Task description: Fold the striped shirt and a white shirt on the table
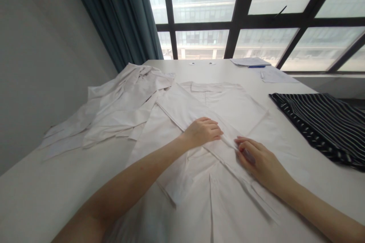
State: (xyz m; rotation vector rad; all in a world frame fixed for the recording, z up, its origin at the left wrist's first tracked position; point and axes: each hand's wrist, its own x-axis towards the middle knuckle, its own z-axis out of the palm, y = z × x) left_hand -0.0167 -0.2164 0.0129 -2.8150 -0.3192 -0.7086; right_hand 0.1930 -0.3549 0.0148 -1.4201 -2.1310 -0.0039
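Head view: striped cloth (pixel 322 121) beside shirt (pixel 228 106)

On my left I see a crumpled heap of white garments (pixel 114 106) on the white table (pixel 34 190); right, a striped dark cloth (pixel 322 125); papers (pixel 262 67) and a blue pen (pixel 256 66) near the window (pixel 228 7); a teal curtain (pixel 119 15).

Under the left hand (pixel 203 132) and the right hand (pixel 258 161) lies a white shirt (pixel 216 110) of thin woven cloth, matt, smooth but with soft creases and pressed folds. To the left of the left hand, a second white garment (pixel 119 110) is the same kind of cloth, more wrinkled. To the right of the right hand, the striped fabric (pixel 322 121) looks soft and matt. The table (pixel 34 190) is smooth, matt white. Beyond the hands, sheets of paper (pixel 251 62) look flat and dull.
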